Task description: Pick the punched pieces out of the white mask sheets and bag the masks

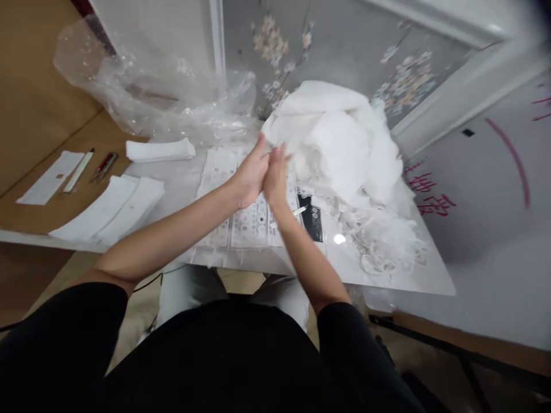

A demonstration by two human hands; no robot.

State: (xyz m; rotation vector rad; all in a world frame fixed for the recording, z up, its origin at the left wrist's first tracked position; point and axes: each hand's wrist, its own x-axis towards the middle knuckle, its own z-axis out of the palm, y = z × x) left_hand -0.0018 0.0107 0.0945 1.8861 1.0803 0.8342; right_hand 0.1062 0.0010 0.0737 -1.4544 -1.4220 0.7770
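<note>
The right hand (276,175), its blurred fingers straight and uncurled, meets the palm of the left hand (249,180), whose thumb points up while its other fingers are mostly hidden, so their grip cannot be told. Below them, printed white sheets (247,226) lie on the table (430,281) beside a black panel (313,223), with a white heap (344,143) and clear scraps (387,244) to the right. Farther back on the left sprawls crumpled clear plastic wrapping (172,112), its contents indistinct, near stacked white strips (159,150).

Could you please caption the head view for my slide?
Left hand and right hand meet over printed sheets, beside a heap of white material.
</note>
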